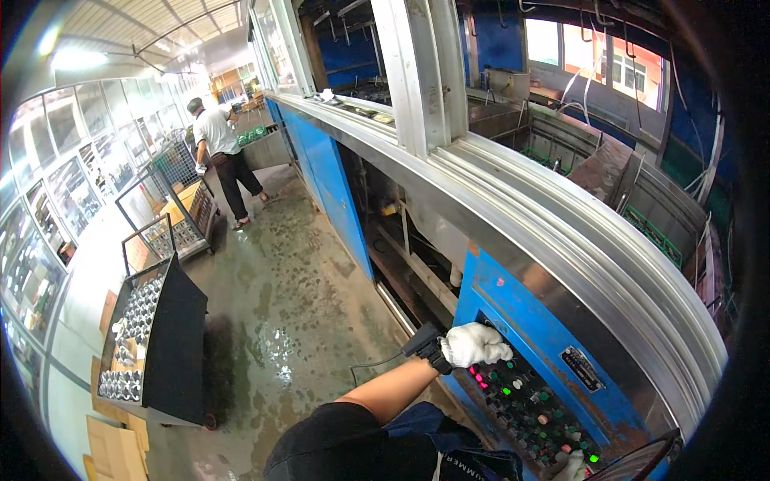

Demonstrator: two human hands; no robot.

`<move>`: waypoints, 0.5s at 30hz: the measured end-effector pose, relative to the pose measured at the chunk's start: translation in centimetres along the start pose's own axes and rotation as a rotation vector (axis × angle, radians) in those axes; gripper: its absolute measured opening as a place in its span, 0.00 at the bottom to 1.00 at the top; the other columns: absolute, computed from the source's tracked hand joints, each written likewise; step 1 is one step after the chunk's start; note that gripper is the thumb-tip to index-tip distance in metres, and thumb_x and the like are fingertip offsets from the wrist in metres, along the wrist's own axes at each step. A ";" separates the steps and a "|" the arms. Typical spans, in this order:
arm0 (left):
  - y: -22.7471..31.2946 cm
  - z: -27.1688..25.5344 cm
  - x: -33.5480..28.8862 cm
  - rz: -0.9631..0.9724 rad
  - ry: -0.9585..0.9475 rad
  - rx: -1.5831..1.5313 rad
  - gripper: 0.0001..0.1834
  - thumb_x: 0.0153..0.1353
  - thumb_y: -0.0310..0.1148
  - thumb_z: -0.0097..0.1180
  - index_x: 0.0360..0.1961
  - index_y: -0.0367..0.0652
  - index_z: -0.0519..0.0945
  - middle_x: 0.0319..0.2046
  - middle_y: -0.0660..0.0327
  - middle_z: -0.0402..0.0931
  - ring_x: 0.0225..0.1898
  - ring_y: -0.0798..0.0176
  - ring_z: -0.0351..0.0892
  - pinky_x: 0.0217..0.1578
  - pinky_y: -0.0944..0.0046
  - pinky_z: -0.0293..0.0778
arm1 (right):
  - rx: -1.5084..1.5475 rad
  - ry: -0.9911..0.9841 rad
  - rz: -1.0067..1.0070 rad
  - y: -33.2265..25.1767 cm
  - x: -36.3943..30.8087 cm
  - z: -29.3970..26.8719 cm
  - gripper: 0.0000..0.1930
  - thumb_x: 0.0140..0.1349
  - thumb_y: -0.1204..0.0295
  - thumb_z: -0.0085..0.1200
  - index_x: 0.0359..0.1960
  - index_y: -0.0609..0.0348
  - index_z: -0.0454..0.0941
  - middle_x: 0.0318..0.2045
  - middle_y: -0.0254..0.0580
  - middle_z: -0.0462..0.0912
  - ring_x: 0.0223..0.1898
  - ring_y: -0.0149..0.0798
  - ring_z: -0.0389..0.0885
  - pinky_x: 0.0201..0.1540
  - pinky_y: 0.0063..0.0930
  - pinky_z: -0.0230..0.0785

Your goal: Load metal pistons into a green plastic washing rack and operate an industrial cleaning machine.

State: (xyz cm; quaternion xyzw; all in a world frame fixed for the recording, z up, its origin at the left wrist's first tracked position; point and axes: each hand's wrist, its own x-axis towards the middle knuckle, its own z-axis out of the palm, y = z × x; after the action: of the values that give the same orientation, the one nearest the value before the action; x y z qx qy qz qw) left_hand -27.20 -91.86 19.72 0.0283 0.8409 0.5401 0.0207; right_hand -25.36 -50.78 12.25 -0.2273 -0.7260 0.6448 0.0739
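My left hand (473,345), in a white knit glove with a black strapped device at the wrist, rests at the upper end of a dark control panel (525,405). Its fingers are curled together against the panel, and whatever lies under them is hidden. Round buttons and lamps, some lit red and green, cover the panel, which is set into a blue metal cabinet (501,280). At the panel's lower end, near the bottom of the view, part of my right hand (571,466) shows, also gloved in white; its fingers are not clear.
A long metal sill (561,216) runs above the cabinet, with tanks and green racks behind it. To the left stands a black cart (172,345) holding rows of metal parts. Farther off, a person (220,152) stands by a wire cage trolley (180,192). The floor (281,321) looks wet.
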 end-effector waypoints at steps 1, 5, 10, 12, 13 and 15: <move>0.1 -0.1 0.0 0.006 -0.008 0.015 0.12 0.67 0.39 0.57 0.41 0.43 0.86 0.30 0.62 0.84 0.33 0.66 0.82 0.37 0.67 0.77 | -0.177 0.047 0.002 0.1 0.1 -0.1 0.17 0.59 0.58 0.62 0.32 0.62 0.80 0.27 0.36 0.80 0.28 0.33 0.74 0.33 0.33 0.68; 0.8 -0.1 -0.1 0.007 0.023 0.160 0.13 0.62 0.44 0.63 0.37 0.47 0.87 0.30 0.59 0.84 0.33 0.61 0.84 0.35 0.64 0.78 | -0.040 0.031 -0.049 1.2 0.6 -0.3 0.16 0.60 0.58 0.60 0.27 0.60 0.79 0.24 0.34 0.78 0.25 0.32 0.72 0.29 0.32 0.65; -0.6 0.3 0.2 0.057 0.142 0.304 0.18 0.56 0.51 0.67 0.33 0.48 0.87 0.28 0.58 0.84 0.31 0.57 0.84 0.32 0.61 0.78 | -0.049 -0.062 -0.036 0.7 0.7 -0.3 0.14 0.61 0.60 0.58 0.28 0.58 0.78 0.23 0.32 0.76 0.23 0.31 0.70 0.27 0.32 0.64; 0.0 0.4 0.2 0.020 0.127 0.301 0.17 0.56 0.51 0.67 0.33 0.48 0.87 0.28 0.58 0.84 0.31 0.57 0.84 0.32 0.61 0.78 | -0.017 -0.062 -0.025 -1.0 -0.2 0.2 0.14 0.60 0.60 0.59 0.29 0.59 0.78 0.24 0.33 0.76 0.23 0.31 0.70 0.27 0.32 0.64; 0.3 0.3 0.2 -0.017 0.115 0.299 0.17 0.56 0.51 0.67 0.32 0.48 0.87 0.28 0.58 0.84 0.31 0.57 0.84 0.32 0.61 0.78 | 0.016 -0.065 -0.015 -1.5 -0.5 0.4 0.14 0.60 0.60 0.59 0.30 0.59 0.78 0.24 0.34 0.76 0.23 0.32 0.70 0.28 0.32 0.64; 0.0 0.4 0.3 -0.008 0.121 0.285 0.17 0.56 0.51 0.67 0.32 0.48 0.87 0.27 0.58 0.84 0.31 0.57 0.84 0.31 0.61 0.78 | -0.024 -0.015 -0.005 -1.4 -0.4 0.5 0.14 0.60 0.60 0.59 0.31 0.60 0.78 0.24 0.34 0.77 0.23 0.32 0.70 0.27 0.32 0.64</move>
State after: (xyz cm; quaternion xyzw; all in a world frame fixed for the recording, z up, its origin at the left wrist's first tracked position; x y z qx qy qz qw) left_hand -27.42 -91.43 19.55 -0.0048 0.9087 0.4161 -0.0323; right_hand -25.49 -51.48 13.62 -0.2215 -0.7348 0.6376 0.0673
